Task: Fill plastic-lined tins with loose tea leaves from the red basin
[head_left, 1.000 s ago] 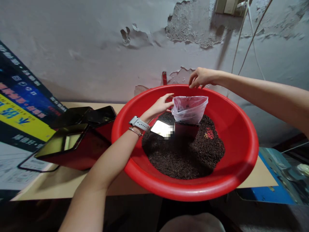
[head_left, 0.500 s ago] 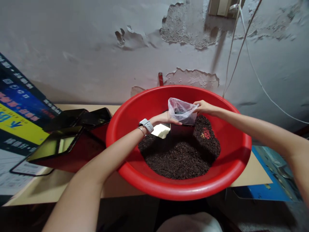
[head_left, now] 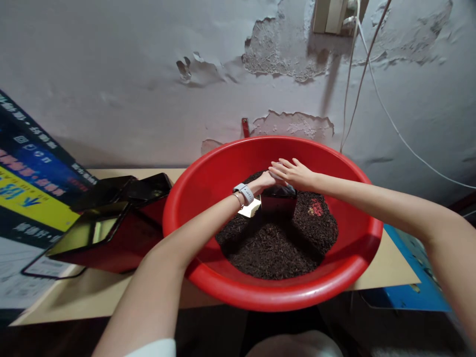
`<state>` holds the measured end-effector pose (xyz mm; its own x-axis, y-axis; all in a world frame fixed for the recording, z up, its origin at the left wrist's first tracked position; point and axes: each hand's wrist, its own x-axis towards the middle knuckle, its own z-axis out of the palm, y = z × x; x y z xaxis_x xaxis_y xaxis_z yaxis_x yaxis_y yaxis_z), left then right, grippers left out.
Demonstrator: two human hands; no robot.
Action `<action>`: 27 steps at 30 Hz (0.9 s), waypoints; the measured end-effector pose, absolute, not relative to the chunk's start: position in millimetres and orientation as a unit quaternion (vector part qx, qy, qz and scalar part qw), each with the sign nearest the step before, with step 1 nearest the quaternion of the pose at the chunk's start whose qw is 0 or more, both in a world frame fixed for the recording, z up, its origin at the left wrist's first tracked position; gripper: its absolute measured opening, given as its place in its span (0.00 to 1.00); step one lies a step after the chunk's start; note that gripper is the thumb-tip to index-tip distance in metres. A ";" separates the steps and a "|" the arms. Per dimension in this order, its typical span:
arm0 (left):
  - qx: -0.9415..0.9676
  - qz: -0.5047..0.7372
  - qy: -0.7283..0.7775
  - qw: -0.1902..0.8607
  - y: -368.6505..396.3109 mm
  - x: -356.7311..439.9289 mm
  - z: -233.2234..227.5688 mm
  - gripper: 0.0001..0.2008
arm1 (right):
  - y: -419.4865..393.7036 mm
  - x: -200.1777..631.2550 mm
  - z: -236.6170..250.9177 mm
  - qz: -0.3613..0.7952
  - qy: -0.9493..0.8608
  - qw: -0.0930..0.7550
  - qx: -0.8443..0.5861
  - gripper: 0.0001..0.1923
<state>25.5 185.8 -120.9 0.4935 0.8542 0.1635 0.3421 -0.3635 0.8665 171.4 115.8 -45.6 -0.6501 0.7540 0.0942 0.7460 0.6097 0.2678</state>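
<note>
A dark red, open-topped tin (head_left: pixel 278 207) stands in a heap of dark dried leaves, like loose tea (head_left: pixel 278 253), inside a big red plastic basin (head_left: pixel 282 296). Low in the tin's mouth shows a bit of clear plastic bag (head_left: pixel 281 190). My right hand (head_left: pixel 295 174) lies over the tin with fingers stretched and apart. Beneath it is my left hand (head_left: pixel 266 181), a watch on its wrist; the part of its fingers that shows looks stretched out, the rest is covered. Beside the tin lies a bright gold piece (head_left: pixel 250 208). A red patch (head_left: pixel 316 207) shows on the leaves.
Several open dark tins (head_left: pixel 111 233) with gold insides lie left of the basin on a tan board (head_left: pixel 390 267). A printed carton (head_left: pixel 33 198) leans at far left. Behind rises a peeling wall (head_left: pixel 130 89) with a socket box (head_left: pixel 332 17) and hanging cables (head_left: pixel 383 99).
The clear bag stood up above the tin, its edge pinched by my right hand; now it is down at the tin's mouth. My right hand has let go and moved left over my left hand.
</note>
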 end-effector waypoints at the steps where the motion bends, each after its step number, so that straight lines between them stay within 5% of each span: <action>1: 0.760 0.299 0.405 0.412 182.7 23.4 -117.8 0.12 | 119.0 172.2 -49.0 0.147 0.894 0.040 0.421 0.25; 4: 0.755 0.276 0.480 0.352 169.0 18.8 -110.5 0.16 | 128.1 170.2 -51.8 0.065 0.858 0.070 0.505 0.15; 8: 0.762 0.358 0.506 0.186 148.2 18.9 -107.5 0.26 | 131.3 165.7 -50.5 -0.116 0.769 -0.018 0.628 0.11; 13: 0.826 0.300 0.425 0.215 136.7 20.2 -107.8 0.14 | 128.6 169.0 -53.4 -0.241 0.743 -0.005 0.624 0.14; 17: 0.844 0.272 0.407 0.220 139.0 16.5 -107.4 0.22 | 132.8 181.3 -49.4 -0.199 0.747 -0.047 0.633 0.08; 22: 0.816 0.306 0.425 0.244 139.9 9.7 -110.5 0.17 | 145.7 191.5 -50.9 -0.034 0.887 -0.008 0.461 0.39; 27: 0.798 0.347 0.450 0.200 131.7 2.7 -115.5 0.13 | 147.2 185.9 -49.8 -0.063 0.850 0.052 0.520 0.14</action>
<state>2.7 131.7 -115.5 0.3544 0.8569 0.3744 0.5782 -0.5155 0.6324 185.9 147.2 -49.8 -0.4541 0.8777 -0.1531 0.8907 0.4515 -0.0533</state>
